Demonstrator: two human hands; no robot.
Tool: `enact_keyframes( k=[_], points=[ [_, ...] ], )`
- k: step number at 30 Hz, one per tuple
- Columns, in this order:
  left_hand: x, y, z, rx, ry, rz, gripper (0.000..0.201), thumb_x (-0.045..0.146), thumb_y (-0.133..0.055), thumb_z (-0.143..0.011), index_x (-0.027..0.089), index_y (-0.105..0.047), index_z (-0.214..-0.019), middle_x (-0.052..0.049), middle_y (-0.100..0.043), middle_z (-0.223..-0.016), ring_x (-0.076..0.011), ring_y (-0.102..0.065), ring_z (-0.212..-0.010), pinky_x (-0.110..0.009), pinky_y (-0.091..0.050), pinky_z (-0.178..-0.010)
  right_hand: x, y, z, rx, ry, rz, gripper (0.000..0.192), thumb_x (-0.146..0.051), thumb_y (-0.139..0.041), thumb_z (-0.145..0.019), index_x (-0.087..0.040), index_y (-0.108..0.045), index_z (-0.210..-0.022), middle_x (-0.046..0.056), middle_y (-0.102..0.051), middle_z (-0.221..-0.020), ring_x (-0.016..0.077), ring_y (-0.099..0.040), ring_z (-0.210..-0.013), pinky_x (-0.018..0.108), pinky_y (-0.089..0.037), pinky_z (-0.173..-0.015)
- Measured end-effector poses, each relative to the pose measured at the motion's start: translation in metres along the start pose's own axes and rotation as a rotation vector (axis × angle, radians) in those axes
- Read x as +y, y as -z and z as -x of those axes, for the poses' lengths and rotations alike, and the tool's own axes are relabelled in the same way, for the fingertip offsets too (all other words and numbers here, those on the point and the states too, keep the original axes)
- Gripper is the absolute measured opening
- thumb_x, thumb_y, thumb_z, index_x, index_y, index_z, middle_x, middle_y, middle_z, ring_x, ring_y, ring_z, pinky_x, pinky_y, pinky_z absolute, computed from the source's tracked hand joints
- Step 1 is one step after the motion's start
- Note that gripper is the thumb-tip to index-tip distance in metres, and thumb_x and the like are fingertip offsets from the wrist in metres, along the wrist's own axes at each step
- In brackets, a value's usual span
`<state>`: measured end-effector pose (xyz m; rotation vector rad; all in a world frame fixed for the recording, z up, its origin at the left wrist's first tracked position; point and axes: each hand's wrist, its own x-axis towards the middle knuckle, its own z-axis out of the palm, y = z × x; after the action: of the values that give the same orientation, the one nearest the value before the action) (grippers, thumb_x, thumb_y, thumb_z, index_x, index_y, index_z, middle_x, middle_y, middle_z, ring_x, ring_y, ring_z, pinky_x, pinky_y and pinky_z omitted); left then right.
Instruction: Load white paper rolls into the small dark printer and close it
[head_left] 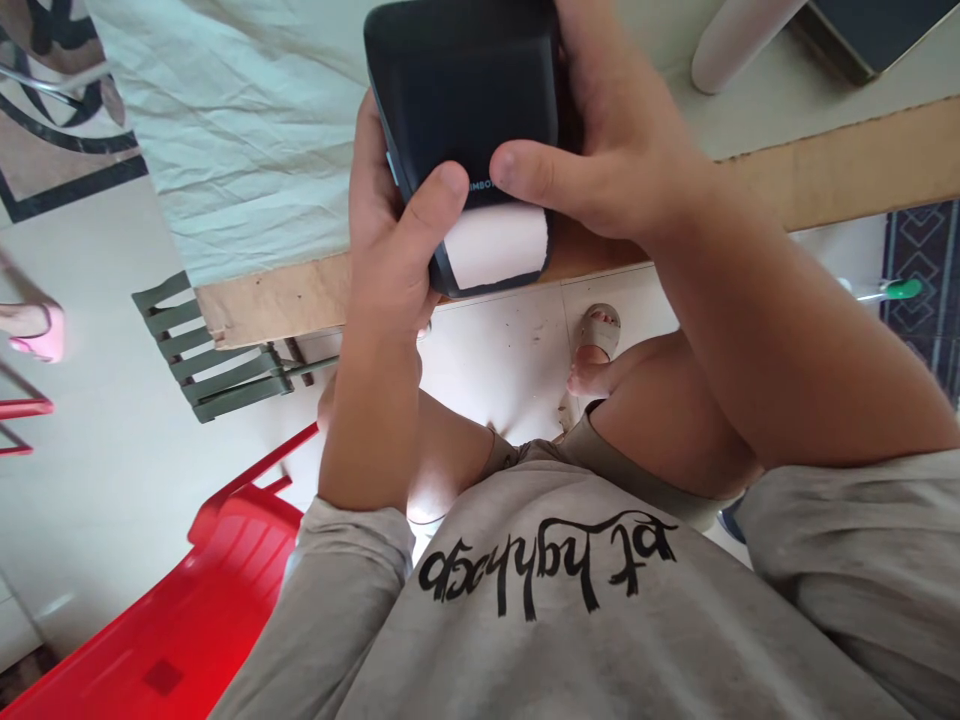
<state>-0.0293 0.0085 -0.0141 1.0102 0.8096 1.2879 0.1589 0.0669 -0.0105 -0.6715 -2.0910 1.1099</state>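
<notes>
Both hands grip a black label printer [472,110] above the table's front edge. White paper [496,248] sticks out of the slot at its near end, and pale lettering, partly under a thumb, runs just above that slot. My left hand [401,215] wraps the printer's left side, thumb lying on the top face near the lettering. From the right, my right hand [600,140] holds the other side, its thumb pressed across the top by the lettering. The fingers beneath the printer are mostly hidden.
A pale green cloth [247,130] covers the table's left part; its wooden edge [840,165] runs across. A white cylinder [739,40] and a dark flat object [877,40] lie at upper right. A red plastic chair [225,590] and green slatted stool [217,350] stand left. Another person's pink-shod foot [37,330] shows.
</notes>
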Motion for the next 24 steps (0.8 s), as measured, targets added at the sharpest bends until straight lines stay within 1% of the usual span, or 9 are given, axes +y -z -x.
enact_keyframes(
  k=[4, 7, 9, 11, 14, 16, 20, 22, 24],
  points=[
    [0.003, 0.000, 0.001, -0.024, -0.002, -0.002, 0.050, 0.039, -0.086, -0.063, 0.024, -0.060, -0.103, -0.003, -0.069, -0.097, -0.0329, -0.062, -0.112, -0.045, -0.055, -0.091, 0.002, -0.001, 0.001, -0.013, 0.011, 0.045, 0.086, -0.060, -0.055, -0.081, -0.011, -0.015, -0.139, -0.003, -0.029, -0.149, -0.0021, -0.035, -0.134, 0.006, -0.032, -0.123],
    [0.006, -0.005, 0.002, -0.043, 0.003, 0.046, 0.048, 0.034, -0.082, -0.070, 0.023, -0.057, -0.109, -0.003, -0.069, -0.098, -0.0313, -0.059, -0.119, -0.045, -0.051, -0.100, 0.002, -0.003, 0.004, -0.027, 0.020, 0.081, 0.085, -0.057, -0.057, -0.081, -0.011, -0.016, -0.139, -0.002, -0.028, -0.151, -0.0002, -0.033, -0.139, 0.006, -0.031, -0.124],
    [0.009, -0.011, 0.002, -0.048, 0.023, 0.102, 0.039, 0.038, -0.076, -0.075, 0.023, -0.058, -0.107, -0.003, -0.068, -0.099, -0.0300, -0.051, -0.131, -0.042, -0.050, -0.101, 0.003, -0.004, 0.004, -0.014, 0.047, 0.111, 0.086, -0.056, -0.056, -0.082, -0.010, -0.013, -0.140, 0.000, -0.024, -0.153, 0.0030, -0.028, -0.145, 0.008, -0.027, -0.129],
    [0.013, -0.018, 0.002, -0.033, 0.034, 0.170, 0.024, 0.044, -0.061, -0.085, 0.023, -0.064, -0.095, -0.003, -0.068, -0.094, -0.0271, -0.044, -0.137, -0.039, -0.052, -0.099, 0.005, -0.004, 0.005, 0.007, 0.097, 0.152, 0.085, -0.054, -0.052, -0.085, -0.008, -0.009, -0.141, 0.003, -0.020, -0.155, 0.0057, -0.023, -0.148, 0.010, -0.023, -0.131],
    [0.020, -0.024, 0.000, 0.009, 0.048, 0.210, 0.042, 0.032, -0.028, -0.099, 0.019, -0.064, -0.084, -0.006, -0.067, -0.088, -0.0245, -0.051, -0.129, -0.039, -0.049, -0.104, 0.010, 0.002, 0.006, -0.003, 0.192, 0.243, 0.082, -0.051, -0.051, -0.086, -0.008, -0.010, -0.143, 0.002, -0.020, -0.154, 0.0091, -0.022, -0.148, 0.015, -0.020, -0.133],
    [0.024, -0.026, -0.001, 0.030, 0.087, 0.194, 0.049, 0.026, -0.015, -0.100, 0.018, -0.063, -0.094, -0.004, -0.068, -0.097, -0.0231, -0.055, -0.123, -0.039, -0.044, -0.110, 0.011, 0.006, 0.007, -0.039, 0.235, 0.311, 0.083, -0.048, -0.054, -0.084, -0.011, -0.010, -0.144, 0.000, -0.019, -0.154, 0.0112, -0.022, -0.148, 0.017, -0.019, -0.133],
    [0.027, -0.028, -0.001, 0.054, 0.187, 0.191, 0.052, 0.032, -0.008, -0.099, 0.022, -0.053, -0.121, -0.003, -0.067, -0.113, -0.0227, -0.056, -0.124, -0.041, -0.042, -0.113, 0.012, 0.010, 0.010, -0.057, 0.237, 0.380, 0.082, -0.043, -0.053, -0.085, -0.014, -0.006, -0.145, 0.001, -0.016, -0.155, 0.0128, -0.020, -0.149, 0.019, -0.017, -0.133],
    [0.027, -0.028, -0.001, 0.033, 0.171, 0.165, 0.053, 0.032, -0.007, -0.099, 0.019, -0.050, -0.125, -0.005, -0.067, -0.115, -0.0229, -0.056, -0.125, -0.041, -0.043, -0.112, 0.011, 0.009, 0.011, -0.048, 0.222, 0.384, 0.080, -0.043, -0.052, -0.086, -0.013, -0.006, -0.145, 0.002, -0.015, -0.155, 0.0126, -0.019, -0.150, 0.020, -0.016, -0.134],
    [0.025, -0.027, 0.000, 0.023, 0.136, 0.116, 0.050, 0.032, -0.010, -0.099, 0.019, -0.053, -0.120, -0.005, -0.067, -0.114, -0.0228, -0.056, -0.125, -0.040, -0.044, -0.112, 0.009, 0.008, 0.011, -0.031, 0.207, 0.368, 0.078, -0.044, -0.050, -0.087, -0.012, -0.008, -0.145, 0.001, -0.018, -0.154, 0.0108, -0.021, -0.149, 0.019, -0.018, -0.133]
  ],
)
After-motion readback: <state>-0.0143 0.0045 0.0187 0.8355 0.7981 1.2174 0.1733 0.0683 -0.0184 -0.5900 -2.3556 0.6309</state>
